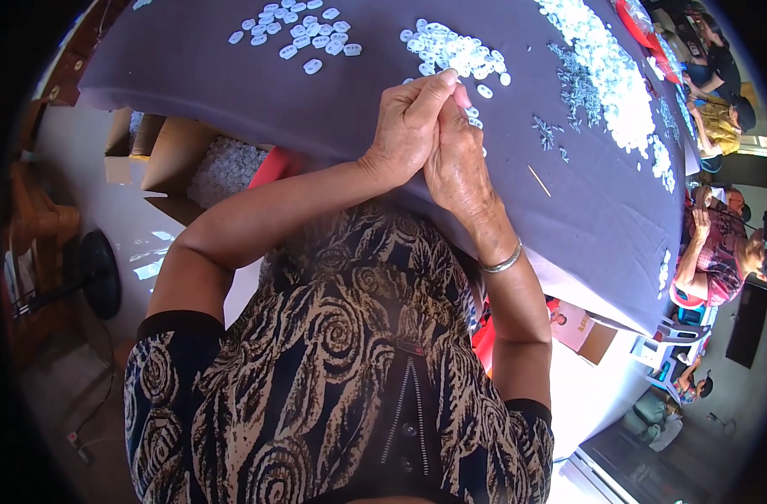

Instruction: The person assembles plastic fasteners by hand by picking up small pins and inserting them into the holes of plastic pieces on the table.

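My left hand [407, 128] and my right hand [460, 164] are pressed together over the near part of the table, fingers closed and tips meeting. Whatever they pinch, if anything, is hidden between the fingertips. Just beyond the fingertips lies a pile of small white oval plastic pieces [438, 42], with a few strays beside my right hand. To the left is a looser group of similar white pieces [320, 40], showing small dark marks or holes. Small dark screw-like bits [578, 88] are scattered to the right, beside a large heap of white pieces [612, 84].
A purple-grey cloth [585, 227] covers the table. A thin wooden stick [539, 181] lies on it at right. Below the left edge stands a cardboard box [178, 160] of clear or white pieces; a black fan [99, 273] is further left. Several people sit at the far right.
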A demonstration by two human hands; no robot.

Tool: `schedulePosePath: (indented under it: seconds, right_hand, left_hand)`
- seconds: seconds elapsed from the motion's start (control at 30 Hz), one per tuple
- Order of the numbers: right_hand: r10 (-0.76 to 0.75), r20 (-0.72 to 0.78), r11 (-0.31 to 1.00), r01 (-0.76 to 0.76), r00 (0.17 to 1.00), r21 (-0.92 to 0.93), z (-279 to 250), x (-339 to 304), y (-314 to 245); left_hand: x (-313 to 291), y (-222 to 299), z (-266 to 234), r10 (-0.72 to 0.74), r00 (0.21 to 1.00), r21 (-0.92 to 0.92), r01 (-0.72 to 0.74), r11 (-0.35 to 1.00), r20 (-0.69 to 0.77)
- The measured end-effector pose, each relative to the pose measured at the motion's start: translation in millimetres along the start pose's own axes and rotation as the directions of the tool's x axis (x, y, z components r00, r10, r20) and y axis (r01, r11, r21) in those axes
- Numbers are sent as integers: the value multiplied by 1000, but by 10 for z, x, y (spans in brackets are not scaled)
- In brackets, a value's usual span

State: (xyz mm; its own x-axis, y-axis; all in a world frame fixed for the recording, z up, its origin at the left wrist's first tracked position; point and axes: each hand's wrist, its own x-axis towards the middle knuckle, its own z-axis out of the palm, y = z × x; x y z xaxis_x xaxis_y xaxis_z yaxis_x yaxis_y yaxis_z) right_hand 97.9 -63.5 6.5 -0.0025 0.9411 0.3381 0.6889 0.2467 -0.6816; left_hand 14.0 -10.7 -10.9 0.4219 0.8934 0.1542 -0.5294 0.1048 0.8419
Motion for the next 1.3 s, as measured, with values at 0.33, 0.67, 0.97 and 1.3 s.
schedulePosePath:
  seconds: [0.33, 0.67, 0.97, 1.3]
  right_hand:
    - [18, -22, 1000, -18, 1000, -15, 68, 18, 74]
    - [-89, -58, 994, 85, 994, -74, 3, 78, 73]
    - [121, -14, 991, -122, 993, -56, -202, 20, -86]
    - [193, -39, 979, -190, 980, 79, -261, 43, -20]
  left_hand:
    - [76, -62, -25, -6, 999, -66, 3, 998, -47]
    - [107, -23, -35, 47, 998, 51, -49, 997, 48]
    - [70, 161, -49, -155, 979, -140, 173, 975, 130]
    - [-1, 179, -50, -103, 989, -50, 109, 993, 106]
